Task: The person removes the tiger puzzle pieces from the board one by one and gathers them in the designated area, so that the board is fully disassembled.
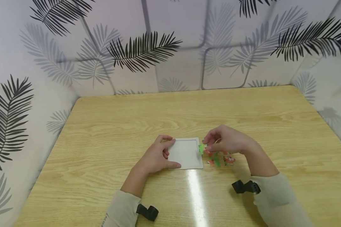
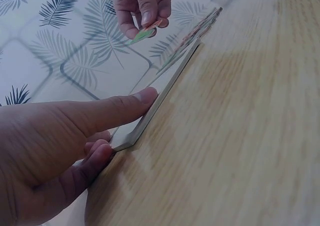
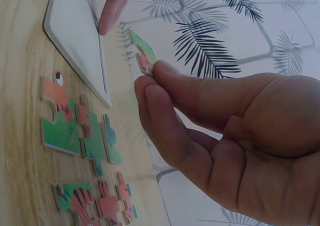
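Observation:
A white puzzle tray (image 1: pixel 184 154) with a raised rim lies on the table. My left hand (image 1: pixel 157 154) grips its left side, thumb on the near edge and index finger at the far corner; other fingers curl by the tray's side in the left wrist view. Between thumb and fingertips, my right hand (image 1: pixel 228 140) pinches a green and red puzzle piece (image 3: pixel 143 48), held up above the table by the tray's right rim. Loose puzzle pieces (image 3: pixel 62 113) in green, orange and red lie right of the tray, partly hidden below the right hand in the head view.
The wood-grain table (image 1: pixel 116 126) has a back edge against a wall covering (image 1: pixel 176 72) printed with palm leaves. Black wrist cameras (image 1: pixel 147 212) are strapped over both sleeves. A bright strip of reflected light crosses the tabletop in front of the tray.

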{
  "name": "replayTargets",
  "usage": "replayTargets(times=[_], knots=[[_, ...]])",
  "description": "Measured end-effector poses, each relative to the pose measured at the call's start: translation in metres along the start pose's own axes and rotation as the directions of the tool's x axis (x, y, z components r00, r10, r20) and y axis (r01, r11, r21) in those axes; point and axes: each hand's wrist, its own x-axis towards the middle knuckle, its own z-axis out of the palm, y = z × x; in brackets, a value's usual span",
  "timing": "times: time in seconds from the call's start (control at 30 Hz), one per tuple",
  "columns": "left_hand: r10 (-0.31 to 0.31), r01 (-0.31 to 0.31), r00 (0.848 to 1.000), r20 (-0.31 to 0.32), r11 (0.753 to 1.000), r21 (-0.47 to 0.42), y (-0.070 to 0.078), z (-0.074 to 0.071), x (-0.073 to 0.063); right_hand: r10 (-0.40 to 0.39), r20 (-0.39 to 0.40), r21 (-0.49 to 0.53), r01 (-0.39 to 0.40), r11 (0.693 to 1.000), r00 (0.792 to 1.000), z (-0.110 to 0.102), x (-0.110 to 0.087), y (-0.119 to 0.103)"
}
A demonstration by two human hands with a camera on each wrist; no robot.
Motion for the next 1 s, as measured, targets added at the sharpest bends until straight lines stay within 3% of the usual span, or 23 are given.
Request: replayTargets(times=[0.2, 0.6, 0.87, 1.0], knots=[[0.005, -0.005, 1.0, 0.0, 1.0, -0.01, 0.001, -0.002, 0.0, -0.002, 0.041, -0.025, 0.003, 1.0, 0.999, -0.005, -0.003, 0.001], [0.019, -0.019, 1.0, -0.001, 1.0, -0.015, 0.003, -0.001, -0.001, -0.106, 0.12, -0.12, 0.121, 0.985, 0.987, -0.021, -0.014, 0.011], [0.01, -0.009, 1.0, 0.013, 1.0, -0.011, 0.004, 0.0, -0.001, -0.004, 0.098, -0.094, 0.013, 0.996, 0.995, -0.027, -0.019, 0.016], [0.006, -0.006, 1.0, 0.011, 1.0, -0.012, 0.002, 0.0, -0.002, 0.01, 0.096, -0.082, -0.002, 0.997, 0.995, -0.028, -0.019, 0.016]])
